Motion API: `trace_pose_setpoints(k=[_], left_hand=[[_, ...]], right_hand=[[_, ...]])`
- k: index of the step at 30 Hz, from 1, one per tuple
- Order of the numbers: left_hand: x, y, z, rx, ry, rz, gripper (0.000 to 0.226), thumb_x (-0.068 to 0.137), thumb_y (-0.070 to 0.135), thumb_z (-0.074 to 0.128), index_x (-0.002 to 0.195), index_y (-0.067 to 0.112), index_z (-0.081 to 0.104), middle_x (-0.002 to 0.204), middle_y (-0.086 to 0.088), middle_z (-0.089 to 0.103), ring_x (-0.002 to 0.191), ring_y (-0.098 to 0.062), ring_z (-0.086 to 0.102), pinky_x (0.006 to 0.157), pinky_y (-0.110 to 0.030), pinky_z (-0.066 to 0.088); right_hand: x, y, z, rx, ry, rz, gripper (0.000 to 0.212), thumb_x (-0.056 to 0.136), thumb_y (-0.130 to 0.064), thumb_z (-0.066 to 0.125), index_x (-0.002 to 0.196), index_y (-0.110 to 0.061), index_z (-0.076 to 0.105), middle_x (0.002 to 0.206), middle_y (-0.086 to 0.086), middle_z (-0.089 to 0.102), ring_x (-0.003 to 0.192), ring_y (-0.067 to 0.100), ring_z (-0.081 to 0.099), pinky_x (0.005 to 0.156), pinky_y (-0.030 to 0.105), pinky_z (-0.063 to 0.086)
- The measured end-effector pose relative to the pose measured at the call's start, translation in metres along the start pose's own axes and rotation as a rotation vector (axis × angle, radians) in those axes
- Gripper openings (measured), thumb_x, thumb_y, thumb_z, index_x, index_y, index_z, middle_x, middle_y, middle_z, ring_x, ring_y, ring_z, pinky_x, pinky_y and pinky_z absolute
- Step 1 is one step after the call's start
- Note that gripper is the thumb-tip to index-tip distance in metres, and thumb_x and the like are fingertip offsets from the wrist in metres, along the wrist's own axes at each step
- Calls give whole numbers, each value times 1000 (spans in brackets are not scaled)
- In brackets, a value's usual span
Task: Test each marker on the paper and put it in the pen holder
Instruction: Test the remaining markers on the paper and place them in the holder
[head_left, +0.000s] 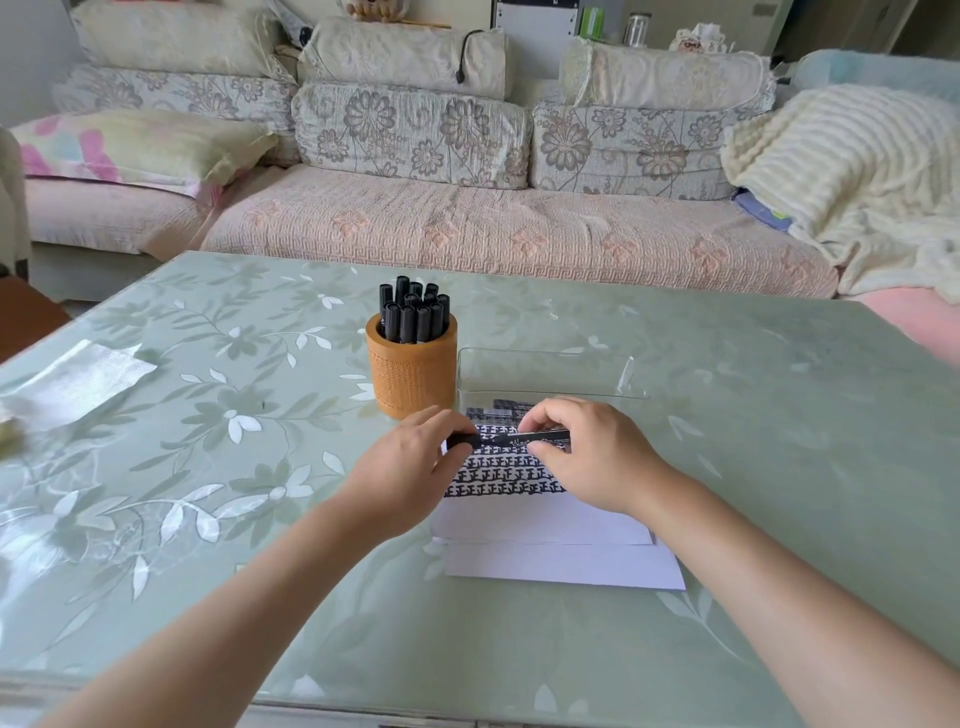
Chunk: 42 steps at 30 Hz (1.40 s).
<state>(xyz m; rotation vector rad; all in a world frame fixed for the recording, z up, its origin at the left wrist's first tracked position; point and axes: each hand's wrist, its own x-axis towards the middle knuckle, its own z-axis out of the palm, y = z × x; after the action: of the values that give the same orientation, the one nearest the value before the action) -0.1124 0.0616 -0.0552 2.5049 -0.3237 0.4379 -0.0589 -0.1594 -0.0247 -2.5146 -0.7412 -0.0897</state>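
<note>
A black marker (506, 440) lies level above the white paper (545, 525), held at both ends. My left hand (410, 467) pinches its left end, the cap side. My right hand (587, 452) grips the barrel at the right. The upper part of the paper is covered with rows of black marks (498, 475). An orange-brown pen holder (413, 371) stands just behind my left hand, with several capped black markers (413, 309) upright in it.
A clear plastic tray (550, 374) sits right of the holder, behind the paper, with a marker (498, 410) or two showing at its near end. A folded white cloth (78, 382) lies at the table's left. A sofa runs along the far side.
</note>
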Motion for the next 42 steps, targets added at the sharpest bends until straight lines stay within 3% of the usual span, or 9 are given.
trace_pose_setpoints(k=[9,18,21,23,25,30,37,40,42], left_hand=[[1,6,-6,-60,-76,11,17,95,23,57,109,24,67,92,10,61,82,-5,54,72,-24,45],[3,-6,-23,16,-60,82,14,94,24,59,90,17,70,74,3,54,70,-12,48,59,-27,39],[3,-9,-30,0,-52,113,13,93,25,60,91,19,72,74,5,55,71,-8,48,61,-29,41],[2,-12,-33,-7,-65,116,16,92,29,58,92,19,72,75,7,55,73,-7,49,62,-32,43],[2,-16,-34,-9,-61,110,22,91,35,54,91,20,71,75,7,55,73,-8,50,63,-34,44],[4,-21,-35,49,3,99,16,94,37,57,98,27,69,78,15,52,76,-4,48,62,-27,42],[26,-32,-56,-54,327,2,22,92,27,59,114,25,61,100,13,52,89,-8,53,77,-30,47],[42,-40,-62,-52,475,-100,35,91,25,59,125,18,54,114,2,52,105,-18,51,92,-33,42],[50,-43,-64,-99,499,-197,44,91,26,59,133,16,48,124,-2,49,116,-20,45,99,-31,36]], right_hand=[[-1,-4,7,120,-47,-28,20,81,-25,73,97,-34,66,98,-20,67,95,-3,58,84,19,45],[3,-25,16,65,7,-64,17,88,-32,69,103,-25,72,102,-10,72,95,10,62,81,27,45],[6,-33,19,24,-32,-100,19,93,-35,61,77,-25,61,66,-8,60,68,13,53,63,32,40],[9,-38,21,-20,-73,-98,22,97,-36,55,78,-25,60,56,-8,46,64,15,44,58,30,33],[12,-42,21,-58,-128,-83,20,99,-37,50,91,-25,64,62,-10,49,71,18,48,62,32,32],[24,-52,22,-73,-197,-87,29,103,-26,45,129,-27,59,112,-5,55,101,20,55,83,34,42],[49,-51,7,175,102,8,20,96,-17,58,114,-22,65,97,-5,58,87,14,55,75,26,38],[68,-57,-8,358,290,48,7,92,-19,63,96,-25,65,80,-6,67,75,16,63,70,33,51],[87,-61,-16,467,394,81,8,91,-18,65,95,-24,64,87,-4,69,83,15,67,78,37,56]])
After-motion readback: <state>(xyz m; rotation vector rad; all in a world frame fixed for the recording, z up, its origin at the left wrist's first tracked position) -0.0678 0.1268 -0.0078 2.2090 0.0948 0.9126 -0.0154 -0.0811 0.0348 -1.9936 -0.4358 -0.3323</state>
